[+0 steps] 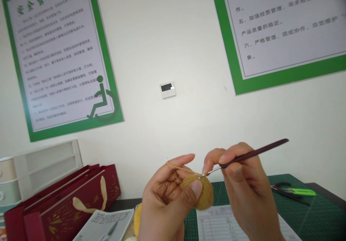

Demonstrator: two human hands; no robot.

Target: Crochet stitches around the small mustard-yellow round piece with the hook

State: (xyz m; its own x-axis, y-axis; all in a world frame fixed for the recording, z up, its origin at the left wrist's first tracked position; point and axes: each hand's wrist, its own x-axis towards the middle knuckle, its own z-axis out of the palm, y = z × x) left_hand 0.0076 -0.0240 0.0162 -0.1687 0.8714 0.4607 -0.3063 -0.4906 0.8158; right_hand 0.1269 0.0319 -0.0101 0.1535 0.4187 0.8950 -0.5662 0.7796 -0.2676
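My left hand (167, 197) pinches a rounded piece of tan crochet work (205, 195), its thumb pressed on the near face. A strand of tan yarn (178, 167) runs over the raised left index finger to the top edge of the piece. In my right hand (247, 187) is a crochet hook (254, 153), gripped like a pen, with a dark handle pointing up to the right. The hook's metal tip meets the top edge of the crochet work. Whether the tip sits inside a stitch is too small to tell.
A green cutting mat (286, 187) carries a printed sheet (216, 223), dark-handled pliers (288, 191) and a bright green tool (302, 191). Red gift bags (108, 183), a paper with a pen drawing (105, 224) and yellow yarn (137, 219) lie left. White drawers (51, 165) stand behind.
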